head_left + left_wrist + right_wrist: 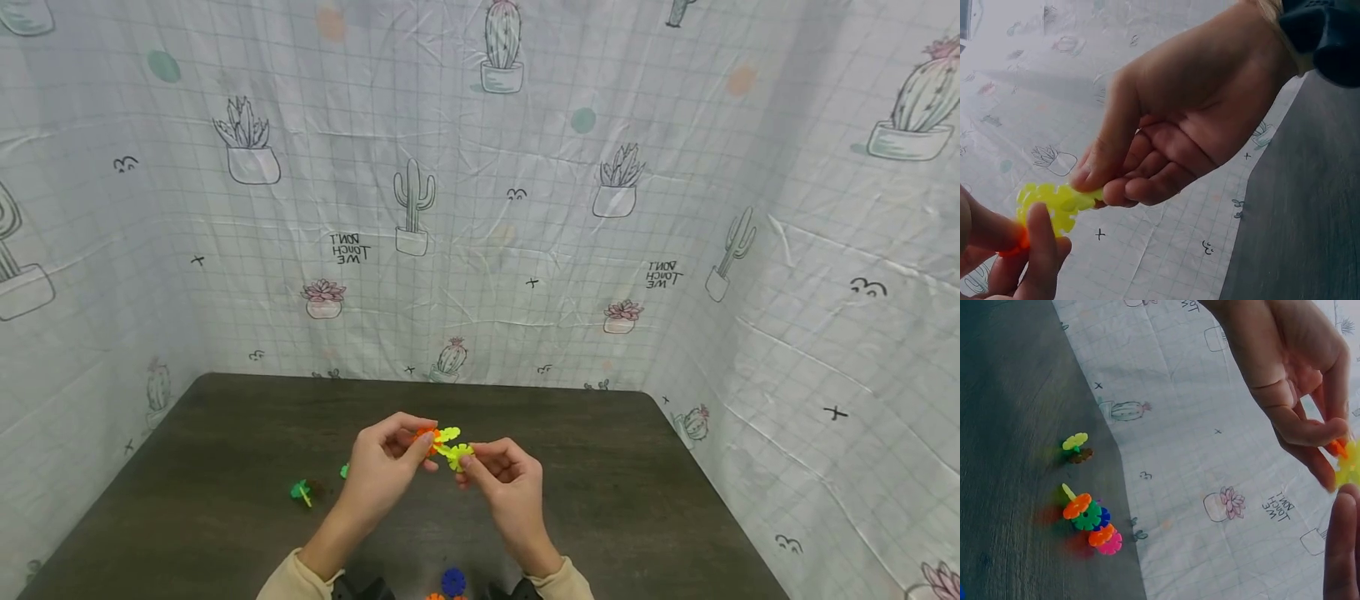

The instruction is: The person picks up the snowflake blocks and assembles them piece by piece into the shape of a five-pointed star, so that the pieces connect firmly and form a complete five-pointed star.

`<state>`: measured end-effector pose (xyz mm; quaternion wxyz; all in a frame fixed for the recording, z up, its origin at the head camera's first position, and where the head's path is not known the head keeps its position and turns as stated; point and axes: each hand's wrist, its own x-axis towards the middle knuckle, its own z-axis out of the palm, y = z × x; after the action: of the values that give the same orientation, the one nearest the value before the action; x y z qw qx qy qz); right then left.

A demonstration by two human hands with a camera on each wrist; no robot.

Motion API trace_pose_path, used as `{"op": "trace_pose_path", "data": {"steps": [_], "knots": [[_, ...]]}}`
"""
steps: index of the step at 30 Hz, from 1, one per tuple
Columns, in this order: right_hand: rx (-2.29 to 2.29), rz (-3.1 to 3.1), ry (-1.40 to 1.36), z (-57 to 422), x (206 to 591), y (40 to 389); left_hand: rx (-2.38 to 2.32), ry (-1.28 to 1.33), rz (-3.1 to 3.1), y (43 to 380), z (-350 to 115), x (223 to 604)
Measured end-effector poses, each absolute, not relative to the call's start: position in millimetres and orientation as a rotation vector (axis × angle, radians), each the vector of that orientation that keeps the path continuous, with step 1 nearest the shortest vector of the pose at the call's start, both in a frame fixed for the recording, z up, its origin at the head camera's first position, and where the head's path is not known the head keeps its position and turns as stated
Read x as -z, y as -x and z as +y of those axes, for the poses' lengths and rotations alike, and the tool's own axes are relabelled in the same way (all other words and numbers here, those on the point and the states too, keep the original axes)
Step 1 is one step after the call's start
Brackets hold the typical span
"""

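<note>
Well, left fingers (pixel 411 421) pinch an orange disc (pixel 437 437) — right fingers (pixel 497 448), a yellow disc (pixel 459 456) (printed pots (pixel 502 78) hold cacti (pixel 502 37)).

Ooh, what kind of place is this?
Maybe a little play corner: there's a dark table, a cactus-print sheet hung around it, and a bright yellow toy piece pinched in the right hand.

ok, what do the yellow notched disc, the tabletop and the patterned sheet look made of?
Yellow notched disc: probably moulded plastic; bright, uniform colour, looks slightly translucent in the left wrist view.
Tabletop: wood or wood-look laminate, can't tell which; dark, low sheen, grain-like streaks.
Patterned sheet: thin plastic film or fabric, printed; fold creases and ripples fit either.
</note>
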<state>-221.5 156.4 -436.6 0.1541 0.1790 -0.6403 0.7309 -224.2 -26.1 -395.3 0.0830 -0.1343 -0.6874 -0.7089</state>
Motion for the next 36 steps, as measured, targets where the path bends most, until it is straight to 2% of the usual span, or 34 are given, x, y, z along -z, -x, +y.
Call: {"op": "trace_pose_path", "data": {"steps": [5,17,21,25,31,36], "knots": [[-2.096,-1.863,-0.498,157,434,221,2.151,0.394,-2.051,224,-25,395],[-1.983,-2.067,-0.721,166,434,222,2.089,0.326,-2.11,228,-32,398],[-1.847,-2.116,-0.827,168,434,222,2.095,0.305,-2.109,228,-34,398],[-1.684,-2.108,-0.811,165,435,224,2.071,0.368,-2.161,228,-37,397],[-1.62,-2.056,-0.714,159,430,225,1.59,0.577,-2.365,227,-41,399],[-1.686,-2.046,-0.642,154,428,226,1.313,0.578,-2.392,224,-41,402]]}}
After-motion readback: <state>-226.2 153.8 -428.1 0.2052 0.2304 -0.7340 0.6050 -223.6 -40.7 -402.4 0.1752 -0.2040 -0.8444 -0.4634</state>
